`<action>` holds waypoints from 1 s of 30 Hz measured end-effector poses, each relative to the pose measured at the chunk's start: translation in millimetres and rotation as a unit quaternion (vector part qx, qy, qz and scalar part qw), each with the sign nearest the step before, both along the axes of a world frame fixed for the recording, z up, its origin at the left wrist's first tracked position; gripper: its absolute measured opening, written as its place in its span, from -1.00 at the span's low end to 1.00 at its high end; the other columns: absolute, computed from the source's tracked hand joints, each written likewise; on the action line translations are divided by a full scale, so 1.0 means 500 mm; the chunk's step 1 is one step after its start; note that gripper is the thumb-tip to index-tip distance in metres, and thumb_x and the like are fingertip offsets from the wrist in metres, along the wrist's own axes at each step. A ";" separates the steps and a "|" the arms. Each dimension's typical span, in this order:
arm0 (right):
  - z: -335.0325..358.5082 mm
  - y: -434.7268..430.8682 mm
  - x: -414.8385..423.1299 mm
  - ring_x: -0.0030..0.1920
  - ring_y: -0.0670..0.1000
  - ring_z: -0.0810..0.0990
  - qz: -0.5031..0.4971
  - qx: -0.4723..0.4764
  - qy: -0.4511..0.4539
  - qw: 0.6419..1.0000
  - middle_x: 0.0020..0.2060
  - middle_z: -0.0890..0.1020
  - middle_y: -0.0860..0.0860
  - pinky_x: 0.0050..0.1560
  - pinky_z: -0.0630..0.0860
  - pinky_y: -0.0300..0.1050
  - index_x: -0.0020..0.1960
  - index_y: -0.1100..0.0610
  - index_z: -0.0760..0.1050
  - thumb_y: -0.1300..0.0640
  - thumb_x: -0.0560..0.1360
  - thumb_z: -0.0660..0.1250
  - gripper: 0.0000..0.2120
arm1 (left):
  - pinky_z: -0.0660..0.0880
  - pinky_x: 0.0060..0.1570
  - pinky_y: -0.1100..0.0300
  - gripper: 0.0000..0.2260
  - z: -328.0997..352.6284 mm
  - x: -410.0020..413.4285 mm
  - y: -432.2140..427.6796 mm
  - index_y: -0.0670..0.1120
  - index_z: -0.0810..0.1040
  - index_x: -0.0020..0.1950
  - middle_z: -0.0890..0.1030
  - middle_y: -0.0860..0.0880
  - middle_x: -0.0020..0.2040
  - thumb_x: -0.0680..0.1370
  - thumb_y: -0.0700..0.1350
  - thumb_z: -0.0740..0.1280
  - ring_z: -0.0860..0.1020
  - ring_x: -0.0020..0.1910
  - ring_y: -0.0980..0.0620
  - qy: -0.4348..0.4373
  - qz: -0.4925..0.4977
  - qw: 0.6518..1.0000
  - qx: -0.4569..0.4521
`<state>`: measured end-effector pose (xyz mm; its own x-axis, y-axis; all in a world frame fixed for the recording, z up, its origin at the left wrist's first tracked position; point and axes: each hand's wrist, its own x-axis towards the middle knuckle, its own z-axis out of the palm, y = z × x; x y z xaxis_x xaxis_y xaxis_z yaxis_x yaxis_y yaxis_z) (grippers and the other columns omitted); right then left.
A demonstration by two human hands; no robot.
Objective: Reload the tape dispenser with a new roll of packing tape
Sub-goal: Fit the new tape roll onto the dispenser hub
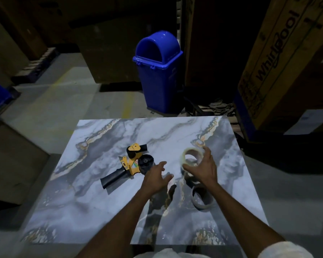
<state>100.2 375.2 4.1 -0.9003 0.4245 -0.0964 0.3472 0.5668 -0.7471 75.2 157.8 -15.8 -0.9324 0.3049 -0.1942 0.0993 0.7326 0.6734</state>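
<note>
A yellow and black tape dispenser point(130, 163) lies on its side on the marble-patterned table point(104, 205), handle pointing lower left, its black spool hub bare. My right hand point(203, 167) grips a roll of clear packing tape point(191, 158), held tilted just above the table right of the dispenser. My left hand point(157, 176) hovers with fingers spread between the dispenser and the roll, holding nothing. An empty cardboard tape core point(201, 200) lies on the table under my right forearm.
A blue swing-lid bin point(158, 71) stands on the floor beyond the table's far edge. Large cardboard boxes point(280, 58) rise at the right and back. The floor around the table is dim grey concrete.
</note>
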 end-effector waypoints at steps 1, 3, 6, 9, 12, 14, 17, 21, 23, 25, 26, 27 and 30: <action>0.012 -0.014 0.003 0.36 0.18 0.48 0.006 -0.018 0.020 1.000 0.41 0.46 0.11 0.21 0.53 0.07 0.55 -0.04 0.11 -0.20 0.18 0.62 0.10 | 0.54 0.16 0.07 -0.40 0.011 -0.001 0.002 -0.04 0.42 0.51 0.64 -0.07 0.24 0.56 0.22 0.40 0.58 0.27 -0.01 -0.024 0.023 0.998 0.056; 0.031 -0.044 0.011 0.40 0.12 0.44 0.026 -0.037 0.050 0.998 0.46 0.41 0.05 0.24 0.52 0.08 0.54 -0.10 0.10 -0.22 0.19 0.61 0.08 | 0.52 0.09 0.17 -0.43 0.039 -0.001 0.007 -0.05 0.51 0.43 0.68 -0.01 0.15 0.54 0.26 0.40 0.62 0.21 0.05 -0.098 0.075 0.974 0.192; 0.047 -0.092 0.021 0.44 0.06 0.36 0.058 -0.041 0.072 0.995 0.48 0.35 0.05 0.29 0.44 -0.01 0.56 -0.04 0.09 -0.12 0.19 0.65 0.11 | 0.53 0.04 0.17 -0.66 0.064 -0.005 0.002 -0.02 0.63 0.26 0.72 0.05 0.07 0.58 0.15 0.40 0.66 0.09 0.15 -0.117 0.085 0.943 0.299; 0.057 -0.127 0.018 0.40 0.04 0.34 0.067 -0.033 0.065 0.995 0.44 0.32 0.06 0.20 0.36 -0.12 0.59 0.00 0.08 -0.02 0.17 0.65 0.15 | 0.59 0.05 0.11 -0.75 0.064 -0.017 -0.043 0.00 0.65 0.13 0.70 0.04 0.03 0.56 0.12 0.45 0.65 0.04 0.11 0.015 0.123 0.957 0.263; 0.054 -0.150 0.016 0.42 0.08 0.35 0.057 -0.051 0.028 0.997 0.43 0.30 0.07 0.23 0.34 -0.13 0.57 0.05 0.15 -0.02 0.20 0.65 0.08 | 0.45 0.07 0.07 -0.77 0.031 -0.031 -0.136 0.02 0.65 0.08 0.66 0.06 0.01 0.51 0.11 0.49 0.55 0.06 0.09 0.181 0.172 0.964 0.088; 0.050 -0.160 0.018 0.43 0.09 0.36 0.048 -0.078 -0.001 0.996 0.44 0.32 0.07 0.31 0.38 -0.06 0.55 0.06 0.20 -0.05 0.23 0.64 0.01 | 0.40 0.13 -0.05 -0.65 0.020 -0.042 -0.201 -0.03 0.62 0.11 0.63 -0.01 0.05 0.52 0.21 0.41 0.51 0.15 -0.06 0.185 0.205 0.961 -0.026; 0.045 -0.175 0.021 0.37 0.10 0.43 0.029 -0.139 -0.030 0.989 0.40 0.40 0.06 0.31 0.48 0.07 0.48 0.03 0.28 -0.16 0.16 0.60 -0.01 | 0.38 0.20 -0.12 -0.44 0.017 -0.068 -0.280 -0.11 0.59 0.07 0.63 -0.14 0.11 0.54 0.39 0.25 0.53 0.22 -0.19 0.061 0.245 0.960 -0.121; 0.039 -0.199 0.023 0.20 0.04 0.56 0.023 -0.210 -0.051 0.976 0.27 0.53 0.01 0.19 0.59 0.15 0.35 -0.08 0.33 -0.14 0.14 0.62 -0.14 | 0.47 -0.08 0.04 -0.18 0.022 -0.113 -0.331 -0.12 0.54 -0.31 0.63 -0.18 -0.19 0.38 0.63 0.01 0.63 -0.01 -0.20 -0.146 0.159 0.963 -0.160; 0.038 -0.209 0.022 0.15 0.01 0.58 0.015 -0.226 -0.057 0.972 0.19 0.57 -0.03 0.16 0.60 0.15 0.30 -0.09 0.34 -0.09 0.14 0.64 -0.18 | 0.53 -0.04 0.05 -0.19 0.028 -0.132 -0.329 -0.13 0.64 -0.23 0.66 -0.17 -0.12 0.39 0.62 0.10 0.63 -0.05 -0.14 -0.192 0.153 0.963 -0.106; 0.039 -0.221 0.023 0.13 -0.01 0.59 0.012 -0.237 -0.061 0.970 0.14 0.58 -0.07 0.15 0.61 0.15 0.29 -0.08 0.36 -0.12 0.09 0.63 -0.16 | 0.53 -0.07 0.09 -0.28 0.044 -0.140 -0.316 -0.07 0.67 -0.14 0.67 -0.10 -0.10 0.43 0.57 0.17 0.62 -0.08 -0.07 -0.229 0.172 0.957 -0.041; 0.040 -0.226 0.023 0.13 0.00 0.59 0.013 -0.241 -0.062 0.969 0.15 0.57 -0.07 0.14 0.61 0.15 0.29 -0.08 0.36 -0.13 0.08 0.62 -0.15 | 0.51 -0.15 0.14 -0.36 0.058 -0.142 -0.309 -0.06 0.68 -0.13 0.67 -0.05 -0.18 0.47 0.52 0.21 0.63 -0.13 -0.03 -0.256 0.172 0.951 -0.011; 0.040 -0.229 0.024 0.14 0.01 0.59 0.013 -0.243 -0.062 0.968 0.16 0.57 -0.06 0.15 0.62 0.15 0.29 -0.09 0.36 -0.14 0.07 0.63 -0.14 | 0.53 -0.24 0.17 -0.42 0.070 -0.145 -0.302 -0.08 0.70 -0.09 0.69 -0.02 -0.25 0.52 0.43 0.26 0.66 -0.21 -0.01 -0.293 0.163 0.942 0.024; 0.039 -0.230 0.029 0.14 0.00 0.59 0.007 -0.253 -0.059 0.966 0.17 0.57 -0.05 0.13 0.63 0.13 0.30 -0.07 0.37 -0.09 0.10 0.65 -0.16 | 0.64 -0.30 0.19 -0.48 0.095 -0.159 -0.291 -0.32 0.66 0.18 0.76 -0.20 -0.14 0.62 0.16 0.35 0.75 -0.24 -0.09 -0.430 0.101 0.889 0.124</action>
<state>114.5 260.0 23.8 -0.8756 0.2840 -0.3908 0.4421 0.1450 -0.8852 -4.1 12.4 31.6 -0.5124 0.2823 -0.8111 -0.6463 0.4951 0.5806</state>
